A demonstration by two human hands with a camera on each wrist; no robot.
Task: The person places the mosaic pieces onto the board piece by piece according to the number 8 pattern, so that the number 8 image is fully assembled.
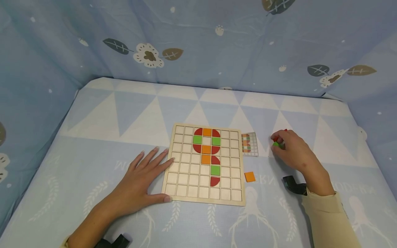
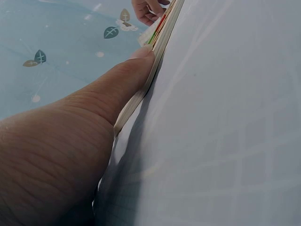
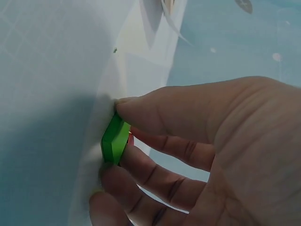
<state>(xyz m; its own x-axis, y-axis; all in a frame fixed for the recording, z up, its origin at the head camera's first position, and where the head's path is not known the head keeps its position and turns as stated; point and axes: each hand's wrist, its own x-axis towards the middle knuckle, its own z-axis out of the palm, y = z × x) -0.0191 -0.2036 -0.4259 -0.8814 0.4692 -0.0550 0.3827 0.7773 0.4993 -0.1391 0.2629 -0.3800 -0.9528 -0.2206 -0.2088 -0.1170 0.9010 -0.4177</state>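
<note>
A wooden grid board [image 1: 186,175] lies on the blue patterned cloth, with red half-round, orange and green tiles set down its middle columns. My left hand [image 1: 145,175] rests flat against the board's left edge, fingers straight; the thumb [image 2: 127,80] presses the board's edge [image 2: 157,42]. To the right of the board, my right hand [image 1: 293,150] pinches a green tile [image 3: 114,140] between thumb and fingers, low at the cloth, with a red piece [image 1: 277,137] beside it. A loose orange tile [image 1: 249,176] lies near the board's right edge.
A small pattern card [image 1: 250,144] lies just right of the board's top corner. Cloth walls with leaf prints [image 1: 149,55] close in the back and both sides.
</note>
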